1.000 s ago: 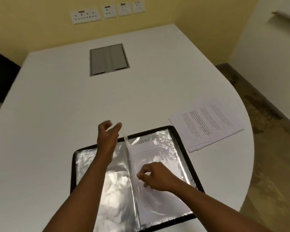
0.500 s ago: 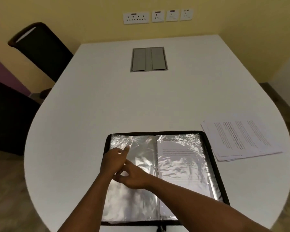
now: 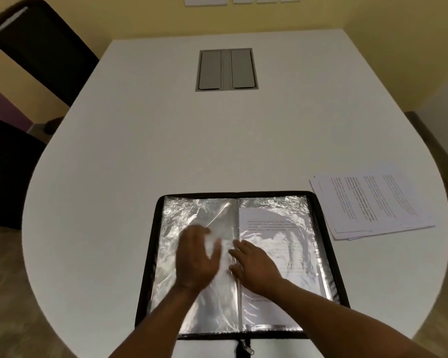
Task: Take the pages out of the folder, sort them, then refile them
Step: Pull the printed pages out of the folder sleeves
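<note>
A black zip folder (image 3: 150, 259) lies open on the white table, its clear plastic sleeves spread to both sides. The right-hand sleeve holds a printed page (image 3: 282, 228). The left-hand sleeves (image 3: 176, 223) look empty. My left hand (image 3: 197, 257) hovers or rests flat over the left sleeves, blurred, fingers spread. My right hand (image 3: 254, 264) lies flat with straight fingers on the right sleeve, just beside the folder's spine. A loose stack of printed pages (image 3: 373, 205) sits on the table to the right of the folder.
The white table (image 3: 166, 156) has a grey cable hatch (image 3: 226, 69) set in its far middle. Dark chairs (image 3: 42, 47) stand at the left. The table's rounded edge curves close on the right, past the pages. Wall sockets (image 3: 204, 0) sit on the yellow wall.
The raised sleeve has been laid flat to the left. My right hand has moved from the left sleeves back to the right side of the spine. The view has tilted down.
</note>
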Motion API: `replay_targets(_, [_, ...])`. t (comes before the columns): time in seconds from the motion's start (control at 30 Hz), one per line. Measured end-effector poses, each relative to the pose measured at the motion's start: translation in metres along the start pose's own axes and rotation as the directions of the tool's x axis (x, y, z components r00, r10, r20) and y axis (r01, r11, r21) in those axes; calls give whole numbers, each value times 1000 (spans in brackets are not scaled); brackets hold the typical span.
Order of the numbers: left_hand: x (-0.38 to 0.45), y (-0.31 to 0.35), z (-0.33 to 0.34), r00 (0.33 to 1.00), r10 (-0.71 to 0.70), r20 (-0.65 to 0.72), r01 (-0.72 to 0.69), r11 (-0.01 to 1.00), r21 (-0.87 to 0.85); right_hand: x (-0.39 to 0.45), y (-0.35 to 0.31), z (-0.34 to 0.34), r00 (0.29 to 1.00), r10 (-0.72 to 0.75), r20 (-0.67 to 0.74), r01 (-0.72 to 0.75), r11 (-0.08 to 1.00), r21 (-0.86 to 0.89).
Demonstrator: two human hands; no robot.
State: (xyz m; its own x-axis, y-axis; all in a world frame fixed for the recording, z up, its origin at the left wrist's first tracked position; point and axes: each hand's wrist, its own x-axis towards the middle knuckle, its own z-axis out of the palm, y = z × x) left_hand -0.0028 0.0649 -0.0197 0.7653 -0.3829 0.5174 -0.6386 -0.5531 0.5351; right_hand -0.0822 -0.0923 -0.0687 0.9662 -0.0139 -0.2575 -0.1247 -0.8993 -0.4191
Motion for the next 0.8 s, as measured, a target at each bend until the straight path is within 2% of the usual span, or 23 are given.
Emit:
replay_targets(0.1, [-29, 11, 18, 935, 253, 249, -257, 966, -14, -3, 12, 10, 998, -42, 44, 46, 996, -77])
replay_targets(0.17, [-43, 8, 25, 892, 278, 356, -312, 949, 41, 0, 13, 11, 998, -57, 36, 60, 995, -79])
replay_targets(0.23, [-53, -6, 31, 864, 160, 478, -240, 964, 112, 7, 16, 10, 996, -78, 31, 80, 992, -101])
replay_targets(0.3, [-55, -27, 30, 831, -85, 549, -80, 959, 270, 14, 13, 9, 993, -98, 63, 106, 983, -147])
replay_targets(0.37, [-48, -47, 26, 815, -277, 509, 55, 912, 407, 18, 6, 10, 984, -145, 103, 162, 971, -178])
replay_targets(0.43, [-38, -63, 19, 820, -378, 429, 160, 872, 462, 19, -4, 9, 975, -168, 147, 194, 964, -183])
replay_targets(0.47, [-33, -71, 12, 822, -401, 406, 173, 853, 491, 20, -10, 9, 969, -192, 156, 220, 956, -192])
replay_targets(0.53, [-10, -98, 55, 731, -454, 509, 155, 838, 524, 40, 20, 14, 970, -159, 183, 177, 980, -89])
replay_targets(0.6, [-8, -114, 48, 719, -490, 494, 143, 799, 584, 42, 19, 0, 981, -170, 99, 177, 982, -70])
replay_targets(0.67, [-1, -123, 46, 706, -549, 447, 194, 757, 624, 49, 31, -21, 996, -71, -49, 69, 997, -36])
replay_targets(0.7, [2, -123, 44, 721, -564, 403, 222, 738, 638, 53, 42, -32, 992, 18, -123, -21, 1000, -18])
replay_targets(0.8, [18, -110, 47, 784, -539, 308, 267, 741, 616, 59, 88, -58, 931, 289, -222, -306, 951, -45])
